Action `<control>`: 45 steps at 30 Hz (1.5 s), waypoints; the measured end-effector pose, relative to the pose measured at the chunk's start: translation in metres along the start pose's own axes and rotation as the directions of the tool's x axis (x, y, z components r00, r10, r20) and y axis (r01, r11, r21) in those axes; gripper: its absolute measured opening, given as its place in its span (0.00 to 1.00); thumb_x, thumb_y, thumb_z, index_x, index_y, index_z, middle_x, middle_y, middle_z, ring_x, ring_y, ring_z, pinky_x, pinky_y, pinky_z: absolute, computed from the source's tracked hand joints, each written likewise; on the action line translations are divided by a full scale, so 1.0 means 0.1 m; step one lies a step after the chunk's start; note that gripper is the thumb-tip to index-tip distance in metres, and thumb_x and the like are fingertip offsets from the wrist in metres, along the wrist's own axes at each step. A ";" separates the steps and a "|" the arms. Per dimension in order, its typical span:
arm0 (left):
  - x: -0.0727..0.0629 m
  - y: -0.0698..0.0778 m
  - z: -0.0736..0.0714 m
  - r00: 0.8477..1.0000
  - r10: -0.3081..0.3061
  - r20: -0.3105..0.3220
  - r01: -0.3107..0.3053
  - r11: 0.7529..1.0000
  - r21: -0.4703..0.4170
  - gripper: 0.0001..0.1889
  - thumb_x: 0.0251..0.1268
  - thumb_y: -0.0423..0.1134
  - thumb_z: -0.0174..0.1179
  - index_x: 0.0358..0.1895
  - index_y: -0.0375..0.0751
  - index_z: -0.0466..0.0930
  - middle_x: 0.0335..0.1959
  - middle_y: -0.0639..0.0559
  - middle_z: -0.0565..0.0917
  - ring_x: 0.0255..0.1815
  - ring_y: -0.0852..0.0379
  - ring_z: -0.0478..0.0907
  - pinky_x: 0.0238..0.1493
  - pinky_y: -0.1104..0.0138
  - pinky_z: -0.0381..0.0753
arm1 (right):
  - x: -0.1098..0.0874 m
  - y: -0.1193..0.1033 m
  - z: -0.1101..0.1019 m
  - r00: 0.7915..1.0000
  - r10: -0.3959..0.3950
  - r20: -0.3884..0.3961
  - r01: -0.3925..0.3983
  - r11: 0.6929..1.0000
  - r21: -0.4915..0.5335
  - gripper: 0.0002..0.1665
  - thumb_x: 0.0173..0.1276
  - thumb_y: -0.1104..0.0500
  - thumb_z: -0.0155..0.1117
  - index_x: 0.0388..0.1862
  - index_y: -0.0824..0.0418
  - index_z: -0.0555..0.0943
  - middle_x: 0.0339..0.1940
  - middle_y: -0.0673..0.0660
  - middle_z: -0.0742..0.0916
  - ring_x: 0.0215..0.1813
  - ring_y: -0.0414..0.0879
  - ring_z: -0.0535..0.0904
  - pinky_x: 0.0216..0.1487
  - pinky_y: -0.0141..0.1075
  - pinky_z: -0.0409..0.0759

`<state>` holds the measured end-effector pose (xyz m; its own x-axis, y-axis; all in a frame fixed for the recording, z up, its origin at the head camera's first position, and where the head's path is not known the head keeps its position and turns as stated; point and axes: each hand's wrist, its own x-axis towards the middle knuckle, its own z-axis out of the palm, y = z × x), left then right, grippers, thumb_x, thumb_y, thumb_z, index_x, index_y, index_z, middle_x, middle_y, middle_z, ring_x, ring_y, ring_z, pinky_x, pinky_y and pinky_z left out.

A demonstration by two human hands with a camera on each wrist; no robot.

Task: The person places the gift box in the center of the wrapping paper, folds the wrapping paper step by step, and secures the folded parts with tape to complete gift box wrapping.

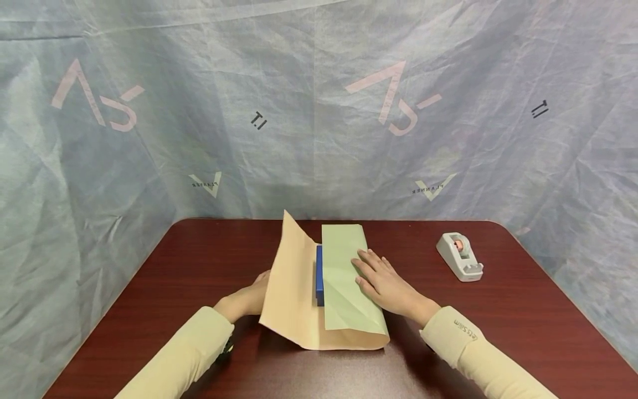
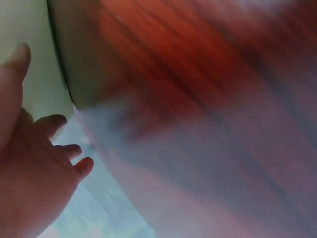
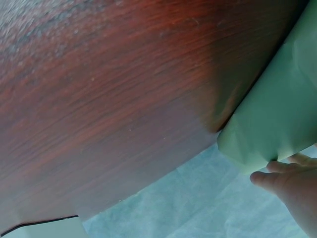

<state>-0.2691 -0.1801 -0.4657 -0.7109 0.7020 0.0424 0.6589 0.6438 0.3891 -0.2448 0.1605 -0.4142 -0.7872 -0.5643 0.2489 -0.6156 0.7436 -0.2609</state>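
Observation:
A sheet of paper [image 1: 294, 288], cream inside and pale green outside, lies partly wrapped around a blue box [image 1: 319, 277]. Its right part is folded over the box with the green side [image 1: 345, 277] up, covering most of the box. My right hand [image 1: 389, 282] rests on that folded part near its right edge, fingers spread and fairly straight. The left flap stands tilted upward. Behind it, my left hand [image 1: 249, 296] touches its outer side, mostly hidden in the head view; the left wrist view shows extended fingers [image 2: 49, 126] against the pale green paper.
On the right of the dark red wooden table [image 1: 518, 332] stands a white tape dispenser [image 1: 459, 256] with a roll of tape in it. A grey printed cloth [image 1: 309, 83] hangs behind the table and along its sides.

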 end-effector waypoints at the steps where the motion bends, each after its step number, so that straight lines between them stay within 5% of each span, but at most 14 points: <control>1: 0.04 0.09 -0.03 1.000 -0.011 -0.017 0.011 1.000 -0.013 0.34 0.69 0.54 0.44 0.73 0.45 0.45 0.73 0.41 0.48 0.73 0.37 0.40 0.66 0.42 0.42 | 0.00 0.00 0.00 1.000 0.000 -0.001 0.000 1.000 0.000 0.29 0.73 0.48 0.43 0.69 0.59 0.62 0.72 0.62 0.60 0.74 0.58 0.48 0.68 0.58 0.51; 3: 0.07 0.46 -0.18 0.996 -0.087 -0.012 0.086 0.996 -0.030 0.35 0.69 0.51 0.45 0.73 0.43 0.44 0.72 0.40 0.50 0.72 0.34 0.41 0.63 0.38 0.46 | -0.01 0.00 0.00 1.000 0.001 0.000 -0.001 1.000 0.001 0.29 0.73 0.49 0.43 0.69 0.59 0.61 0.72 0.61 0.60 0.74 0.58 0.48 0.68 0.58 0.51; 5: 0.12 0.57 -0.19 0.994 -0.107 -0.021 0.107 0.994 -0.013 0.36 0.69 0.53 0.44 0.73 0.45 0.39 0.73 0.44 0.49 0.73 0.36 0.39 0.64 0.39 0.46 | -0.01 0.00 0.00 1.000 0.000 -0.002 0.000 1.000 0.001 0.29 0.73 0.49 0.43 0.69 0.59 0.62 0.72 0.61 0.60 0.74 0.58 0.48 0.67 0.58 0.51; 12: 0.25 0.64 -0.16 0.995 -0.095 -0.015 0.094 0.995 -0.025 0.36 0.70 0.58 0.36 0.73 0.53 0.30 0.75 0.54 0.41 0.74 0.43 0.33 0.68 0.43 0.42 | 0.00 0.01 0.01 1.000 -0.007 -0.015 0.007 1.000 0.000 0.28 0.73 0.49 0.44 0.68 0.59 0.62 0.72 0.61 0.61 0.73 0.59 0.50 0.67 0.58 0.52; 26: 0.33 0.80 -0.11 0.991 -0.122 -0.053 0.123 0.992 0.028 0.33 0.71 0.61 0.25 0.73 0.51 0.31 0.75 0.51 0.35 0.74 0.48 0.29 0.69 0.45 0.41 | 0.00 0.00 0.03 0.998 -0.025 -0.061 0.025 1.000 0.003 0.28 0.72 0.52 0.47 0.66 0.62 0.64 0.70 0.63 0.63 0.72 0.61 0.52 0.65 0.60 0.55; 45: 0.44 0.97 -0.10 0.983 -0.163 -0.089 0.169 0.983 0.065 0.38 0.67 0.65 0.27 0.73 0.46 0.39 0.75 0.46 0.35 0.75 0.46 0.30 0.69 0.45 0.42 | -0.02 0.01 0.03 1.000 -0.022 -0.020 0.022 0.999 0.037 0.30 0.73 0.52 0.44 0.68 0.68 0.60 0.71 0.65 0.60 0.73 0.61 0.48 0.66 0.58 0.53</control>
<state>-0.2390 -0.0900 -0.4169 -0.8279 0.5577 0.0600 0.5437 0.7717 0.3300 -0.2442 0.1611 -0.4178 -0.7728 -0.5729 0.2731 -0.6340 0.7171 -0.2896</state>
